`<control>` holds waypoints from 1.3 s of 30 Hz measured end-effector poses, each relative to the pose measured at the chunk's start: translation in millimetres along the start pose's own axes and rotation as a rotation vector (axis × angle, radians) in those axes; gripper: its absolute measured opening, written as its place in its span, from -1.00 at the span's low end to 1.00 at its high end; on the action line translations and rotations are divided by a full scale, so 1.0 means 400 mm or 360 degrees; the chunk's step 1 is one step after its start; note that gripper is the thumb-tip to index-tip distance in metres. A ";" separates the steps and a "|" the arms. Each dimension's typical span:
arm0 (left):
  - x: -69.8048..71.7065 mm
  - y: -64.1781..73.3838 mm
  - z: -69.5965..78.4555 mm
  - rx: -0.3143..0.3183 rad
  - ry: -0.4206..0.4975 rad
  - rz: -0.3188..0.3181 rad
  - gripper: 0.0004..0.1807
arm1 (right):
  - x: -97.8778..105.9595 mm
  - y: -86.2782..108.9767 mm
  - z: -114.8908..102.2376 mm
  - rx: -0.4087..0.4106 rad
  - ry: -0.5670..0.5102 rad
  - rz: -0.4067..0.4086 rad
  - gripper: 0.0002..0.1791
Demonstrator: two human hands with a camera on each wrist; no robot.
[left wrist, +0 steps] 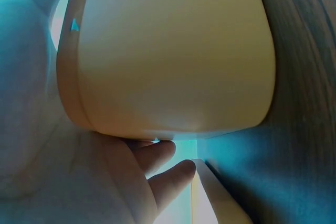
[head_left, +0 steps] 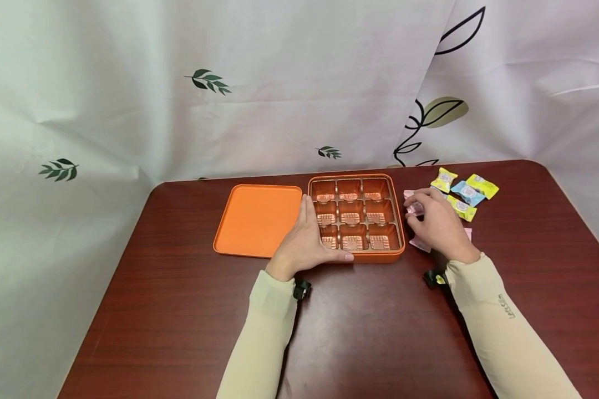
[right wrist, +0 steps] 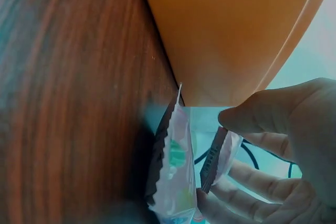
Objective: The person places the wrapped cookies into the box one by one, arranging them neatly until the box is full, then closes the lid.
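Observation:
An orange box (head_left: 374,258) with a copper-coloured tray of several square compartments stands on the table. My left hand (head_left: 301,244) rests on its near left corner, fingers straight along the left side and thumb along the front. In the left wrist view the box wall (left wrist: 178,56) fills most of the picture. To the right of the box, my right hand (head_left: 439,224) pinches a pink-wrapped candy (right wrist: 220,156) between thumb and fingers. Another pink-wrapped candy (right wrist: 176,166) lies on the table near that hand, partly hidden by it in the head view.
An orange lid (head_left: 259,219) lies flat left of the box. Yellow candies (head_left: 482,186) and a blue candy (head_left: 468,193) lie beyond the right hand. A patterned white curtain (head_left: 279,111) hangs behind the dark red table (head_left: 359,321).

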State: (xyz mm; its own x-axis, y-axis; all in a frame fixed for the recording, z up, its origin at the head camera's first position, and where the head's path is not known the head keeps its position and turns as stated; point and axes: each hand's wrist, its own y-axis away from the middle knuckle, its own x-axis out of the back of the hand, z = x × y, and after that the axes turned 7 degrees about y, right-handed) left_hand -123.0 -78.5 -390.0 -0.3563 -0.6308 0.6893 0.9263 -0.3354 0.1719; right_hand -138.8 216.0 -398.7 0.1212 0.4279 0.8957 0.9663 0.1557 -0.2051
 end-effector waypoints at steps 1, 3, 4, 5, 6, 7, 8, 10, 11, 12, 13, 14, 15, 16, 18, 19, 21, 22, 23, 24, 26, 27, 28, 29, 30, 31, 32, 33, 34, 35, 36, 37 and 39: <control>0.000 0.000 0.000 -0.0001 -0.0002 0.0000 0.68 | 0.001 0.000 0.001 -0.0001 -0.0010 0.0021 -0.82; -0.001 -0.001 0.001 -0.0003 -0.0005 0.0000 0.68 | 0.001 0.000 0.002 -0.0004 -0.0032 0.0067 -0.84; 0.000 -0.001 0.002 -0.0001 -0.0002 0.0000 0.68 | 0.001 0.001 0.002 -0.0004 -0.0042 0.0089 -0.85; 0.000 -0.001 0.002 -0.0001 0.0003 -0.0002 0.68 | 0.000 0.001 0.002 -0.0009 -0.0053 0.0106 -0.86; 0.000 -0.001 0.002 0.0004 0.0007 -0.0004 0.68 | -0.001 0.000 0.003 -0.0015 -0.0064 0.0120 -0.85; 0.000 0.000 0.002 0.0009 0.0011 -0.0007 0.68 | -0.001 0.000 0.002 -0.0029 -0.0074 0.0130 -0.84; 0.000 0.000 0.002 0.0014 0.0011 -0.0010 0.68 | -0.002 0.000 0.002 -0.0049 -0.0082 0.0137 -0.82; 0.001 0.001 0.003 0.0019 0.0020 -0.0008 0.68 | -0.002 0.002 -0.001 -0.0105 -0.0105 0.0141 -0.76; 0.001 0.002 0.003 0.0021 0.0021 -0.0006 0.68 | -0.001 0.002 -0.003 -0.0138 -0.0114 0.0136 -0.71; 0.002 0.002 0.003 0.0024 0.0024 -0.0002 0.68 | 0.000 0.003 -0.004 -0.0174 -0.0124 0.0131 -0.65; 0.001 0.002 0.004 0.0025 0.0023 0.0000 0.68 | 0.001 0.004 -0.006 -0.0209 -0.0133 0.0130 -0.59; 0.001 0.002 0.004 0.0026 0.0028 0.0000 0.68 | 0.002 0.004 -0.007 -0.0242 -0.0138 0.0128 -0.53; 0.001 0.002 0.004 0.0025 0.0035 0.0000 0.68 | 0.002 0.005 -0.008 -0.0272 -0.0143 0.0126 -0.46; 0.000 0.002 0.004 0.0027 0.0037 0.0001 0.68 | 0.002 0.006 -0.008 -0.0295 -0.0147 0.0126 -0.41; -0.001 0.002 0.004 0.0028 0.0040 -0.0003 0.68 | 0.002 0.005 -0.009 -0.0327 -0.0148 0.0133 -0.35; -0.001 0.002 0.004 0.0028 0.0035 -0.0005 0.69 | 0.002 0.005 -0.009 -0.0332 -0.0146 0.0141 -0.34; -0.001 0.001 0.003 0.0026 0.0027 -0.0004 0.68 | 0.001 0.004 -0.008 -0.0329 -0.0146 0.0151 -0.34; -0.001 0.001 0.003 0.0023 0.0020 -0.0002 0.68 | 0.000 0.003 -0.008 -0.0326 -0.0146 0.0159 -0.36; -0.001 0.001 0.002 0.0021 0.0014 -0.0003 0.68 | 0.000 0.002 -0.008 -0.0323 -0.0146 0.0169 -0.37; -0.001 0.001 0.002 0.0020 0.0009 -0.0002 0.68 | 0.000 0.001 -0.009 -0.0316 -0.0149 0.0181 -0.38; -0.001 0.001 0.002 0.0019 0.0008 -0.0006 0.68 | -0.001 0.002 -0.010 -0.0308 -0.0153 0.0206 -0.41; -0.001 0.001 0.002 0.0017 0.0007 -0.0006 0.68 | 0.000 0.003 -0.011 -0.0310 -0.0154 0.0214 -0.41; -0.001 0.001 0.001 0.0019 0.0008 -0.0005 0.68 | 0.001 0.002 -0.012 -0.0312 -0.0155 0.0219 -0.42; -0.002 0.001 0.001 0.0020 0.0006 -0.0004 0.68 | 0.001 0.003 -0.013 -0.0317 -0.0158 0.0217 -0.42; -0.002 0.001 0.002 0.0019 0.0006 -0.0005 0.68 | 0.002 0.004 -0.014 -0.0319 -0.0159 0.0216 -0.43; -0.002 0.001 0.002 0.0017 0.0008 -0.0005 0.68 | 0.002 0.005 -0.015 -0.0323 -0.0160 0.0216 -0.43; -0.003 0.000 0.002 0.0016 0.0007 -0.0003 0.69 | 0.003 0.006 -0.015 -0.0328 -0.0162 0.0211 -0.43; -0.003 0.000 0.002 0.0015 0.0007 -0.0002 0.69 | 0.003 0.006 -0.016 -0.0329 -0.0164 0.0210 -0.43; -0.004 0.001 0.001 0.0017 0.0007 -0.0004 0.69 | 0.003 0.007 -0.017 -0.0327 -0.0167 0.0208 -0.43; -0.004 0.001 0.001 0.0016 0.0005 -0.0005 0.69 | 0.003 0.008 -0.017 -0.0325 -0.0170 0.0207 -0.43; -0.003 0.001 0.001 0.0017 0.0006 -0.0005 0.69 | 0.002 0.008 -0.018 -0.0319 -0.0171 0.0215 -0.44; -0.003 0.000 0.000 0.0017 0.0004 -0.0006 0.69 | 0.002 0.008 -0.019 -0.0314 -0.0175 0.0223 -0.44; -0.002 0.001 -0.001 0.0023 0.0000 -0.0010 0.69 | 0.001 0.007 -0.021 -0.0300 -0.0173 0.0232 -0.44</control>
State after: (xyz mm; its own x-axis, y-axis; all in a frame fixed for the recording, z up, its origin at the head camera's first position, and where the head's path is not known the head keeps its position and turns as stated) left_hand -122.6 -78.4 -390.7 -0.3622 -0.6285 0.6883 0.9256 -0.3294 0.1862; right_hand -133.9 209.1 -395.7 0.2471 0.5282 0.8124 0.9669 -0.0788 -0.2429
